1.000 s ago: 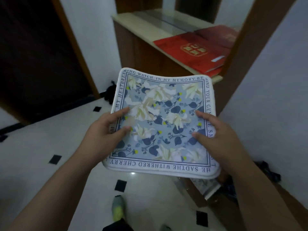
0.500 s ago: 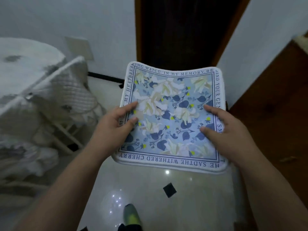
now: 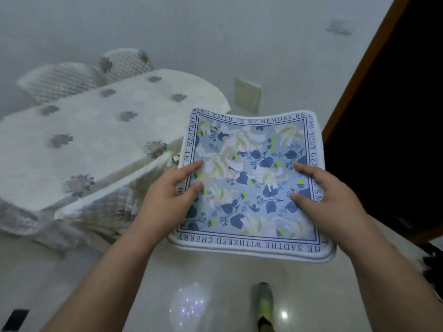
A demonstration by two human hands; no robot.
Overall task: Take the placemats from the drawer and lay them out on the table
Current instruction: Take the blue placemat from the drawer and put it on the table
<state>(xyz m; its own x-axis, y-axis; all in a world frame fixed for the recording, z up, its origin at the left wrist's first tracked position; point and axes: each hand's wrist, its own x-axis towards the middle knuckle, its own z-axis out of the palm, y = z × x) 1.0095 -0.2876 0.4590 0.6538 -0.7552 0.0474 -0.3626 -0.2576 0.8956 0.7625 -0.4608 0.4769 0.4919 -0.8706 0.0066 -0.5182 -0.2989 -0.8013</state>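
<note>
We are facing the table draped in a pale flowered cloth, holding the placemats in the air just right of it, left hand gripping the left edge, right hand gripping the right edge, thumbs pressing on top.

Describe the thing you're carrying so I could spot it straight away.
Right of the long table with its white flowered cloth, both hands hold a square placemat flat above the shiny floor. It is pale blue with white flowers and dark blue leaves, and dark lettering runs round its white border.
</note>
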